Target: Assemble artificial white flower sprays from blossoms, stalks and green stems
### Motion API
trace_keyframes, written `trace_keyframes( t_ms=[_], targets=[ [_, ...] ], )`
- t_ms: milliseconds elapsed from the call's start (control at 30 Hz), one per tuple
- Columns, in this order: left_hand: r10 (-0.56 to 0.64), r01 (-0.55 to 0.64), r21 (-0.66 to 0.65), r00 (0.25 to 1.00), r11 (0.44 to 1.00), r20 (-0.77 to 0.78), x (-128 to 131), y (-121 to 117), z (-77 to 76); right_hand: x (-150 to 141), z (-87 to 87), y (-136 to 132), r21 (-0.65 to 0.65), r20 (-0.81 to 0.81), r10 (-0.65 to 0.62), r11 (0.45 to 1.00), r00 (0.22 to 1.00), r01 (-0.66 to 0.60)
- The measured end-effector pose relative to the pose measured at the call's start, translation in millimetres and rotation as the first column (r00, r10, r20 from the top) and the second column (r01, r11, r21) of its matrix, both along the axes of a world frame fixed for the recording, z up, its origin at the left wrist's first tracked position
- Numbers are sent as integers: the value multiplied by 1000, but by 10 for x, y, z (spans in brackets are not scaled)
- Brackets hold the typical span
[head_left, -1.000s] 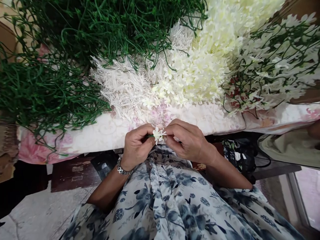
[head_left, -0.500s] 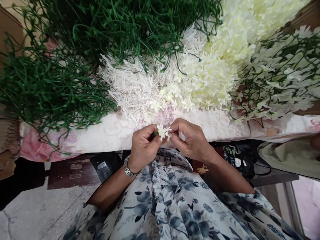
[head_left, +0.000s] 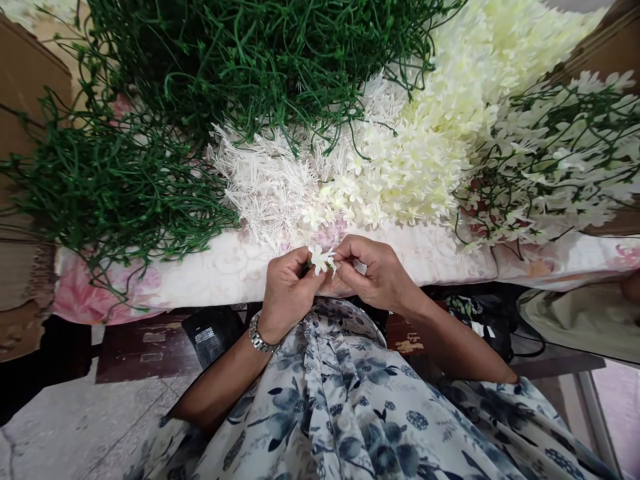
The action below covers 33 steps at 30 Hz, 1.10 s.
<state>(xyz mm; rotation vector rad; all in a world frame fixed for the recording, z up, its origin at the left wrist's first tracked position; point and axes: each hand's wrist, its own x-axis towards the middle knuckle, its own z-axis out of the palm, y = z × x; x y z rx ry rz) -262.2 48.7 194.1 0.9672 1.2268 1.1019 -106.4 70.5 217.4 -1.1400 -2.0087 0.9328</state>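
Note:
My left hand [head_left: 289, 288] and my right hand [head_left: 373, 272] meet just in front of the table edge, both pinched on one small white artificial flower [head_left: 321, 259]. The left fingers close round its short green stem; the right fingertips press on the petals. A metal watch [head_left: 260, 339] sits on my left wrist. Behind the hands lie a pile of white spiky plastic pieces [head_left: 265, 187] and a heap of cream flower heads [head_left: 425, 153].
Tangled green plastic stems [head_left: 150, 133] cover the left and back of the cloth-covered table [head_left: 210, 273]. Stems fitted with white flowers [head_left: 555, 160] lie at the right. A cardboard box [head_left: 25, 93] stands at the far left. My flowered dress fills the foreground.
The camera has tilted slightly, so the scene sits lower and to the right. Both hands stay pinched on the small flower, with only small finger movements.

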Motion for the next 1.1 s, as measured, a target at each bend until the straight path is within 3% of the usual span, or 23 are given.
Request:
trace_keyframes(
  t_ms=[200,467,600,800,1100],
  targets=[
    [-39,39,-3,999,999,-2,-26,-4,31,19,3,1,10,-11,17,1000,1000,-17],
    [-238,249,15,943,968,-233,-91,24,194,65,13,-26,74,-10,-1,997,1000,2],
    [-244,256,46,952,965,-184,-98,15,166,92,34,-13,93,-20,37,995,999,-35],
    [-255,257,13,963,966,-87,-108,-11,127,124,110,6,15,-48,95,995,994,-95],
    [-283,275,-79,953,958,-113,-84,27,237,105,106,-3,27,10,106,994,994,-107]
  ],
)
